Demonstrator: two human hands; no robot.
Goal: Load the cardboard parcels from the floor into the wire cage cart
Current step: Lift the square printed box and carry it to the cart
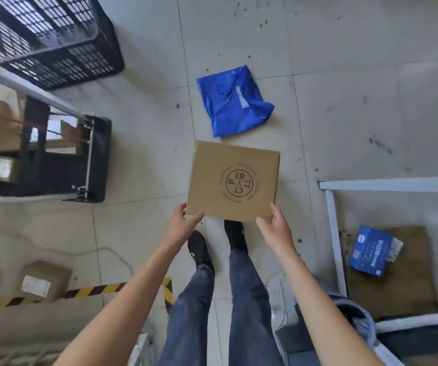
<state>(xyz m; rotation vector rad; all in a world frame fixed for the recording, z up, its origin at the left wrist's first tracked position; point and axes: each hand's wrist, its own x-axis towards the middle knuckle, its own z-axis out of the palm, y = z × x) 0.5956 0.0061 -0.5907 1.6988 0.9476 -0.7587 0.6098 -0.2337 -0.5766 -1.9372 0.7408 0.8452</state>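
A blue plastic bag (232, 101) lies on the floor near a black crate (51, 38).

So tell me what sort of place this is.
Probably a parcel sorting or storage room: a cardboard box in both hands, a blue mailing bag on the tiled floor, and a cart already holding boxes.

The flat square cardboard parcel (233, 182) sits dead centre, brown, closed, top face up with a round stamped logo reading something like "PRETTY". It's turned a bit off-square. Its near corners are touching fingers on both sides. Another smaller cardboard parcel (44, 280) lies on the floor near left, white label on it. The wire cage cart (54, 154) is on the left, with boxes already inside.
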